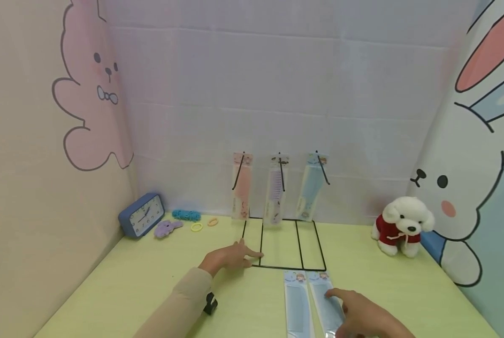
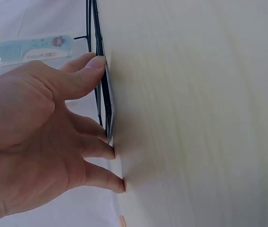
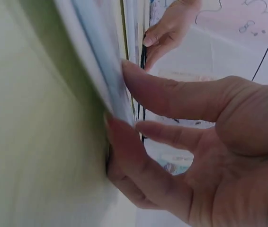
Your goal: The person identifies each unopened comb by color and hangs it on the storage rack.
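A black wire display rack (image 1: 277, 267) stands on the table, its hooks holding a pink packaged comb (image 1: 241, 188), a purple one (image 1: 275, 192) and a blue one (image 1: 312, 188). My left hand (image 1: 231, 259) rests at the left of the rack's base, fingers spread on the tabletop and thumb (image 2: 89, 78) touching the wire. Two light blue packaged combs lie in front of the rack. Of these, my right hand (image 1: 363, 313) pinches the right packaged comb (image 1: 324, 296) by its edge, between thumb (image 3: 167, 94) and fingers. The left packaged comb (image 1: 298, 307) lies beside it, untouched.
At the back left are a blue alarm clock (image 1: 142, 215), a purple hair tie (image 1: 166, 228), a blue coiled band (image 1: 186, 215), a yellow ring (image 1: 196, 227) and an orange ring (image 1: 212, 222). A white plush dog (image 1: 404, 225) sits at the right. Cloth walls enclose the table.
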`<action>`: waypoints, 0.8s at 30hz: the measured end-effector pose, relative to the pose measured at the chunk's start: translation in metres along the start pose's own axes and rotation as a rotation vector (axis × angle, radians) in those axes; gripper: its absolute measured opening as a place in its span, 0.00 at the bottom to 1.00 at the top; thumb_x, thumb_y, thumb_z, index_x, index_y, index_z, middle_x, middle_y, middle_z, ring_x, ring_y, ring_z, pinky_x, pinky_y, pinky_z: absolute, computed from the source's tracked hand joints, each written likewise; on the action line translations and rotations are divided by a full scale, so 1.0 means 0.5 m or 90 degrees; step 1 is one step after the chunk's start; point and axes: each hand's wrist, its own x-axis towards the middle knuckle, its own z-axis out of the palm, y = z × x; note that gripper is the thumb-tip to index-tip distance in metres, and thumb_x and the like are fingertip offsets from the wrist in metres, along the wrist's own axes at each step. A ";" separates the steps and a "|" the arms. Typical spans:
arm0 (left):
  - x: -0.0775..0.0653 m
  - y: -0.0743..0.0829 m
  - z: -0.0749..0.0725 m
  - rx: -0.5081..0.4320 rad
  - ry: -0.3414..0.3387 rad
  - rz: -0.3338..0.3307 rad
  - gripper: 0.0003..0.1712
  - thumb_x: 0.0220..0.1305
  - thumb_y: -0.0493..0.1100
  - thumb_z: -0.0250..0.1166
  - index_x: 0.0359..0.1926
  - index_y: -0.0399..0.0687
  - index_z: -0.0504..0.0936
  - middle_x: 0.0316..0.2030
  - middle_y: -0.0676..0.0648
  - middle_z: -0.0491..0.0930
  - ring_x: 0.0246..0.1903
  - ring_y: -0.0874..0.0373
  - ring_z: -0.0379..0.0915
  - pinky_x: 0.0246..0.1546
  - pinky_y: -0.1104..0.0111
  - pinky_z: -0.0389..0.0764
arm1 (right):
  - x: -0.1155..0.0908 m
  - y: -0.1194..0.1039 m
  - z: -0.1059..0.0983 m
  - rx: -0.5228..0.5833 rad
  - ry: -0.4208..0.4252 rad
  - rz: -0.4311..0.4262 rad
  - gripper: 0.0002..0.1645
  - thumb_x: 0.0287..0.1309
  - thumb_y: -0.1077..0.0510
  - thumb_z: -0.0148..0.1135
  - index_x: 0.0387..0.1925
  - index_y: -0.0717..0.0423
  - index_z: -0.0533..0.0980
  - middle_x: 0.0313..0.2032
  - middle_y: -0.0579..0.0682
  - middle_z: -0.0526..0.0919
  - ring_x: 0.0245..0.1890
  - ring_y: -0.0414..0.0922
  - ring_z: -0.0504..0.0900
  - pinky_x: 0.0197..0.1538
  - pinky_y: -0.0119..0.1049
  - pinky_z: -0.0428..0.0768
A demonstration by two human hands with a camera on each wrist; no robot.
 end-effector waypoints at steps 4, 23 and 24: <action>-0.001 -0.002 -0.001 0.001 0.004 0.000 0.25 0.74 0.44 0.59 0.68 0.70 0.75 0.74 0.25 0.46 0.72 0.28 0.42 0.66 0.38 0.57 | -0.001 0.025 -0.024 0.124 -0.050 -0.048 0.35 0.45 0.69 0.77 0.58 0.56 0.76 0.37 0.58 0.74 0.23 0.46 0.75 0.26 0.39 0.79; 0.001 -0.002 0.001 0.002 -0.002 -0.005 0.25 0.74 0.44 0.59 0.68 0.70 0.75 0.74 0.25 0.45 0.72 0.28 0.41 0.66 0.38 0.57 | 0.037 0.153 -0.124 0.410 -0.341 -0.191 0.28 0.70 0.61 0.57 0.69 0.60 0.69 0.67 0.56 0.65 0.49 0.47 0.74 0.52 0.40 0.79; 0.001 -0.002 0.001 0.002 -0.003 -0.005 0.25 0.74 0.44 0.59 0.68 0.70 0.75 0.74 0.25 0.45 0.72 0.28 0.41 0.66 0.38 0.57 | 0.035 0.154 -0.128 0.403 -0.347 -0.199 0.28 0.69 0.61 0.58 0.69 0.61 0.69 0.66 0.56 0.66 0.46 0.45 0.75 0.49 0.38 0.79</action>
